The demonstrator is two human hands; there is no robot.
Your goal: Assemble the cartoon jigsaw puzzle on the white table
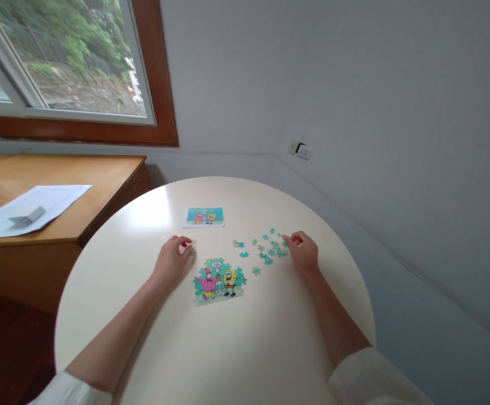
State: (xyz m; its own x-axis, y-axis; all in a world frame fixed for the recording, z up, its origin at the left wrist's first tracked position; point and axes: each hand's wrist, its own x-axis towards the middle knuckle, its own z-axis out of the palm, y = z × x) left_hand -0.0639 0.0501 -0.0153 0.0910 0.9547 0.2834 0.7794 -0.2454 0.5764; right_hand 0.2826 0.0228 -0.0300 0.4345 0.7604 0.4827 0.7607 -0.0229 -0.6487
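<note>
A partly joined jigsaw puzzle point(219, 282) lies on the round table, showing a pink starfish, a grey-teal figure and a yellow sponge character. Just beyond its upper left corner, my left hand point(174, 256) is closed in a pinch, with a small teal puzzle piece point(192, 251) at its fingertips. My right hand point(303, 250) rests at the right edge of the loose puzzle pieces point(271, 252), thumb and forefinger together on a teal piece that the fingers partly cover. A few more pieces point(238, 244) lie between the pile and the joined part.
A picture card point(203, 217) of the cartoon characters lies behind the puzzle on the white table point(236, 349). To the left stands a wooden desk point(113, 169) with paper sheets point(63, 194) and a small white block point(26, 215). Walls and a window enclose the far side.
</note>
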